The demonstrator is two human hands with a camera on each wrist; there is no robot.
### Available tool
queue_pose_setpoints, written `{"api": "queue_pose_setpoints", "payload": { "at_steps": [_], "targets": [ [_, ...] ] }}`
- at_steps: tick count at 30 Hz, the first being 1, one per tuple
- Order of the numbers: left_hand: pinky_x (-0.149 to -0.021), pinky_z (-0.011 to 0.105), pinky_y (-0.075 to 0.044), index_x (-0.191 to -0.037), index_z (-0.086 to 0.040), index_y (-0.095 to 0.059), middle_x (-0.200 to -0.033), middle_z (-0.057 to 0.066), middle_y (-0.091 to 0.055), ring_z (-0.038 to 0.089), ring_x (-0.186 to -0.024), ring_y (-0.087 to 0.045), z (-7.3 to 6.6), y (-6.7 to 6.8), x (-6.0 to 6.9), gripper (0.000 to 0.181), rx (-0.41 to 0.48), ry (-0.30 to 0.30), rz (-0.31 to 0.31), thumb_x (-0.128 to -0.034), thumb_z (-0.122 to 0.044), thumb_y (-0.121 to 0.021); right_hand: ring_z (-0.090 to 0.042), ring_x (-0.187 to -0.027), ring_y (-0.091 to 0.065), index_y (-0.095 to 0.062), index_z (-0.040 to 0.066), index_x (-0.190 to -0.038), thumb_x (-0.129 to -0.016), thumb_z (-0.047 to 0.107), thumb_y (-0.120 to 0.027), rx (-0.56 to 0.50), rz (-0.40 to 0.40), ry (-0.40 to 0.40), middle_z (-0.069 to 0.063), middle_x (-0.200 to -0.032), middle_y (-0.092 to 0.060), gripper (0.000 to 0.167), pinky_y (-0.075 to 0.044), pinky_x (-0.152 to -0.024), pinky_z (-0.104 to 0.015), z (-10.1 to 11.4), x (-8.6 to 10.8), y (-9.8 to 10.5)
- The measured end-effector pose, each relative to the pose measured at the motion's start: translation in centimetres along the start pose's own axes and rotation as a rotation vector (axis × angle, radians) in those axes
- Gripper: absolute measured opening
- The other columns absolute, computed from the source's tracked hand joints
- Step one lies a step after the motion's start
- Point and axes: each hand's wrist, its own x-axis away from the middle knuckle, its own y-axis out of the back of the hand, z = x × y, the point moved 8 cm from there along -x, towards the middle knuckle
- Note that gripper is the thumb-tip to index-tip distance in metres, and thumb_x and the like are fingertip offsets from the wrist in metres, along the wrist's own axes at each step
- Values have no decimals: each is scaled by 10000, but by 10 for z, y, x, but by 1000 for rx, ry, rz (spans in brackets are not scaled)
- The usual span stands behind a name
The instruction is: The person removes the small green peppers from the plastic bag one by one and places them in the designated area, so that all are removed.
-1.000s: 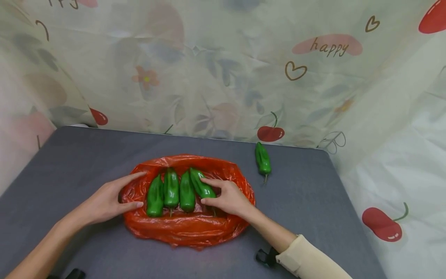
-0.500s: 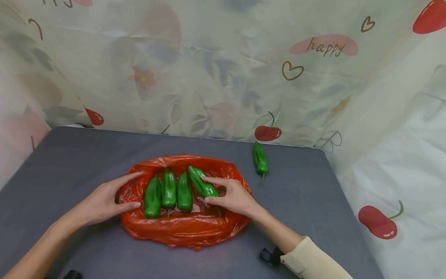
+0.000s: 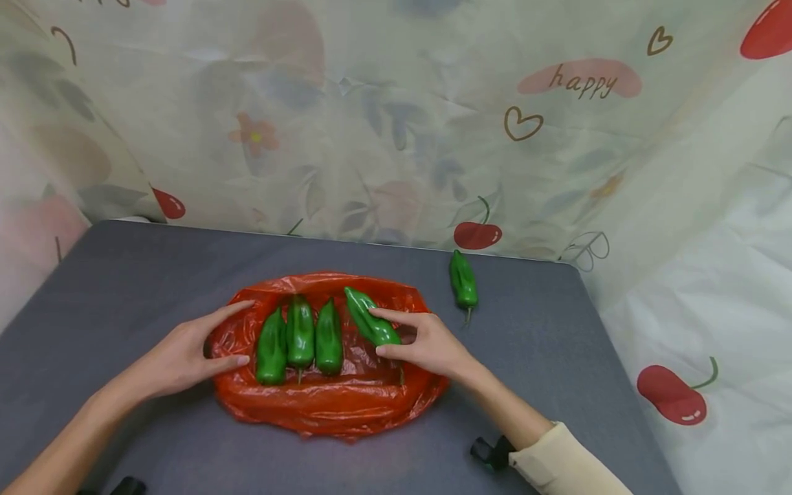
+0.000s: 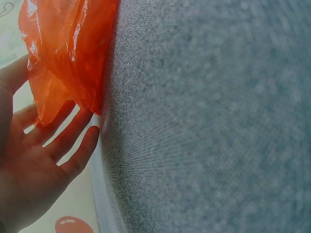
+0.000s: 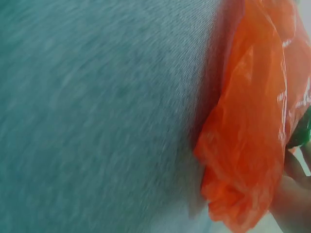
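Note:
A red plastic bag (image 3: 309,405) lies spread on the table, with three green peppers (image 3: 300,333) side by side in its left half. My right hand (image 3: 427,344) pinches a fourth, tilted green pepper (image 3: 371,317) between thumb and fingers in the right half of the bag. At the bag's left edge, my left hand (image 3: 185,357) rests with thumb and fingers spread and fairly straight. The left wrist view shows the left hand (image 4: 43,150) against the bag (image 4: 68,48). In the right wrist view the bag (image 5: 248,131) hides much of the right hand (image 5: 294,199).
Another green pepper (image 3: 463,280) lies near the back edge of the grey table (image 3: 532,344), to the right of the bag. A patterned curtain (image 3: 371,124) hangs behind the table. Dark wrist devices (image 3: 491,454) show by the forearms.
My right hand has moved a little to the right with the pinched pepper, and the gap from the other three has widened. The left hand keeps its place at the bag's edge.

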Motion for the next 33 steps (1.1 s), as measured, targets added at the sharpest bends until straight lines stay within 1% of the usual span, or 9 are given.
{"api": "queue_pose_setpoints", "payload": {
  "at_steps": [4,11,19,23,29,33],
  "targets": [
    [-925,622,-469,-1532,-169,-377,-1395,256,-520,421,-1201,-555,1,-1,-1,840,1,3,6,-853,-488,-757,-151,-963,-697,-543,322,-1429,-876,227,-786,-16,11,-12,-24,-1328,-601,611,-573,-807,-318,-2,5,6],
    [-919,564,-498,-1522,-182,-398,-1389,220,-540,370,-1183,-582,-2,-2,-3,825,13,5,0,-852,-512,-747,-174,-990,-697,-501,310,-1462,-886,236,-775,-33,1,-43,-92,-1341,-578,642,-573,-803,-326,-1,18,22],
    [-905,568,-504,-1524,-158,-392,-1388,253,-528,387,-1171,-584,-1,-1,-1,819,34,2,1,-861,-477,-754,-185,-1048,-676,-488,298,-1473,-887,218,-774,-42,-33,-36,-54,-1404,-548,657,-569,-831,-339,0,28,37],
    [-901,550,-513,-1517,-146,-400,-1383,241,-537,367,-1160,-594,-1,0,-2,814,38,-3,-1,-863,-480,-750,-192,-1055,-672,-474,295,-1483,-884,211,-777,-25,-54,-36,-67,-1387,-565,676,-565,-839,-326,0,34,44],
    [-899,553,-515,-1514,-128,-400,-1379,247,-537,369,-1157,-594,0,2,0,803,49,7,-5,-871,-459,-750,-201,-1036,-677,-480,306,-1478,-881,223,-780,-16,-84,-48,-57,-1283,-642,673,-566,-835,-327,-1,39,54],
    [-887,543,-524,-1512,-129,-402,-1369,241,-546,355,-1137,-604,-1,2,-1,796,49,4,-10,-874,-456,-748,-207,-1012,-683,-488,266,-1478,-883,201,-778,-19,-92,-50,-76,-1248,-654,665,-567,-824,-325,-4,42,57]
  ]
}}
